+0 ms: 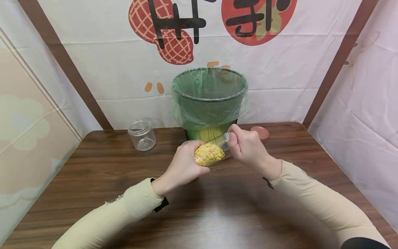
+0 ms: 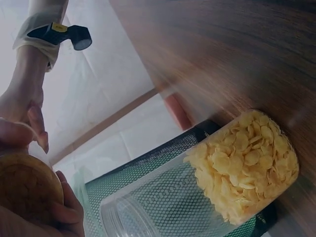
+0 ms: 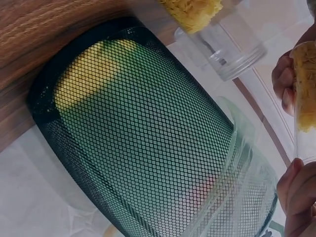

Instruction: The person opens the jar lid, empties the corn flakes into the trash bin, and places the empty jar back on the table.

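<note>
Both hands hold a clear jar [image 1: 221, 141], tilted above the table, with pale yellow flakes [image 1: 209, 154] inside. My left hand [image 1: 185, 164] wraps around its lower end. Curled fingers of my right hand [image 1: 248, 147] grip the mouth end; whether a lid sits under them is hidden. In the left wrist view, a second clear jar [image 2: 121, 217] stands on the table, its lower part filled with similar flakes [image 2: 252, 165]. Its mouth looks uncovered, and the left hand mostly hides it in the head view. An empty clear jar [image 1: 142, 138] stands uncovered farther left.
At the table's back stands a black mesh bin [image 1: 209, 99] lined with a green bag; something yellow [image 3: 89, 74] shows low through the mesh. A pink oval patch [image 1: 260, 132] lies to its right. Printed cloth walls surround the brown wooden table [image 1: 93, 193].
</note>
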The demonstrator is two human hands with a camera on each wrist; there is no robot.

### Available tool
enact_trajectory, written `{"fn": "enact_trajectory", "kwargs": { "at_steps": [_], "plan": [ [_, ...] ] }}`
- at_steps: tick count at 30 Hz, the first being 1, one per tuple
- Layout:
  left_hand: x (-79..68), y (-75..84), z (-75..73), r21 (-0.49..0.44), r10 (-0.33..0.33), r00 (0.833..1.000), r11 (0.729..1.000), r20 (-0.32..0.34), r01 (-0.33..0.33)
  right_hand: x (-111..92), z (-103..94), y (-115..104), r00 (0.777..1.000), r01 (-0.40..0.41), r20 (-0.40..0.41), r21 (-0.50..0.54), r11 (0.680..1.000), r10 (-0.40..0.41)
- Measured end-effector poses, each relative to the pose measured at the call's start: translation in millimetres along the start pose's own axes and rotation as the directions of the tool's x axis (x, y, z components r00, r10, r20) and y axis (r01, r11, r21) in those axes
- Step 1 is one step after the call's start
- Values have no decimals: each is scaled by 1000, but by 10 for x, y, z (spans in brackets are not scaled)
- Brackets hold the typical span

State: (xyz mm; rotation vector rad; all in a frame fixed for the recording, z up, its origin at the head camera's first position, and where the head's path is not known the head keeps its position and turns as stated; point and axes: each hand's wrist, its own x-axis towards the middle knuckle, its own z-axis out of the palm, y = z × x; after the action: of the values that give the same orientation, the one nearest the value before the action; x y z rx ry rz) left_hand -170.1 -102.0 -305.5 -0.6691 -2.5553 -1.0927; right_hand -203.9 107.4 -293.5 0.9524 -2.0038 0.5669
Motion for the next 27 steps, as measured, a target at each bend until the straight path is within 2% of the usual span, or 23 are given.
{"fn": "enact_trajectory", "kwargs": {
  "at_steps": [16, 27],
  "plan": [
    [15, 27, 5, -2, -66, 996, 998, 53, 66, -67, 24, 49, 1000, 19, -10, -9, 1000, -19],
    [58, 33, -4, 5, -79, 994, 997, 81, 79, -52, 40, 99, 998, 55, -19, -22, 998, -56]
  ]
}}
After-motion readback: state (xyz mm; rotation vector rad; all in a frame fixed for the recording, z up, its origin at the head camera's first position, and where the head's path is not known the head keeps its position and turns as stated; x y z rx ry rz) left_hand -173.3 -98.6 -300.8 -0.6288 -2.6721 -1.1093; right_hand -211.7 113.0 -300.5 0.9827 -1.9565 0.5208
